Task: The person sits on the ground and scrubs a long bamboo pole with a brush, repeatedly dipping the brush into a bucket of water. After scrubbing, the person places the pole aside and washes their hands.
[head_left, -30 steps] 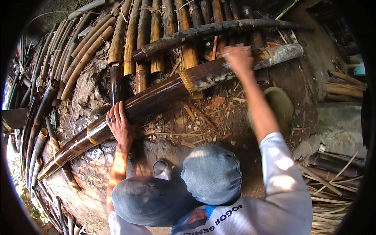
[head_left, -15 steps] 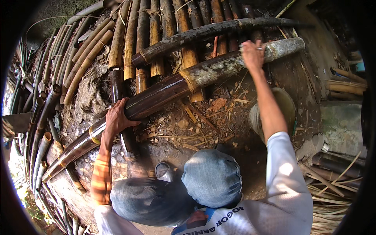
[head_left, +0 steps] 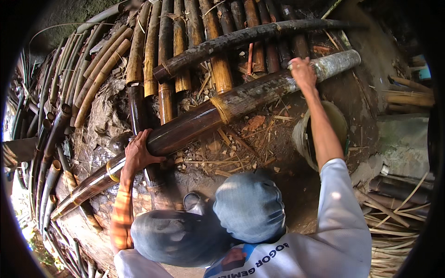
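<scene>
A thick bamboo pole (head_left: 185, 129) lies slantwise before my knees, from lower left to upper right. Its left part is dark brown and glossy; past a yellowish joint it turns mottled, then pale grey at the far right end. My left hand (head_left: 138, 150) grips the glossy part from above, thumb stretched along its near side. Farther along, my right hand (head_left: 303, 73) presses on the mottled part with bent fingers. Something small and pale shows at its fingertips, too hidden to name. Below that forearm stands a pale bucket (head_left: 303, 143), partly covered by the arm.
Several bamboo poles (head_left: 180, 51) lie side by side beyond, with a dark curved pole (head_left: 232, 42) across them. More bamboo is stacked at the left (head_left: 104, 69). Chips and strips (head_left: 236, 153) litter the ground. A concrete block (head_left: 401, 143) and split strips (head_left: 394, 250) are at the right.
My right hand has shifted slightly right and nearer along the pole. The stretch right of the yellowish joint looks browner and less whitish. My left hand stays in place.
</scene>
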### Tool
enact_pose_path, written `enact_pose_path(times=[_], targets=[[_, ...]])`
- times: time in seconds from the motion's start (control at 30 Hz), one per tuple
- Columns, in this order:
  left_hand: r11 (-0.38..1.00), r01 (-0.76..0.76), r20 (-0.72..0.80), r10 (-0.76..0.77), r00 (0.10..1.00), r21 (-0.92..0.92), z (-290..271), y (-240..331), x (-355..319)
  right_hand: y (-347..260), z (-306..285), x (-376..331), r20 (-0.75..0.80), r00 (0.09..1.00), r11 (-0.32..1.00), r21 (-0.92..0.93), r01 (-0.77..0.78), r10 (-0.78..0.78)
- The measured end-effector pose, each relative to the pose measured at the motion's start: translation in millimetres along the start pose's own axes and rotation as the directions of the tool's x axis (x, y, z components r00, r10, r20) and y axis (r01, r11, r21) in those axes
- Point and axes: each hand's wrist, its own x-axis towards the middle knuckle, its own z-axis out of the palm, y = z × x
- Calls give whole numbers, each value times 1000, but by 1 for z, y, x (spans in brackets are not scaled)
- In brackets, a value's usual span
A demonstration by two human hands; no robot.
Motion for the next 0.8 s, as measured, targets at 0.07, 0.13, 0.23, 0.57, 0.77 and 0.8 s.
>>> enact_pose_path(times=[0.07,0.13,0.23,0.57,0.77,0.8], targets=[[999,39,12,-39,999,14,-6,1,-10,-103,-4,-57,228,968,955,295,31,-102],[1000,8,20,-8,1000,-5,-5,1,-4,-208,-8,-128,69,939,908,288,303,-336],[1000,-15,-14,15,1000,0,-6,-11,-11,-267,28,-160,31,796,694,513,506,-604],[995,74,-193,-58,980,73,9,-12,-48,-120,-17,-83,250,963,971,236,45,-105],[999,-15,-150,19,988,29,13,2,-23,-280,24,-185,-363,654,492,447,747,-663],[999,33,-133,-29,991,31,13,5,-27,-256,16,-168,-19,827,727,467,503,-561]])
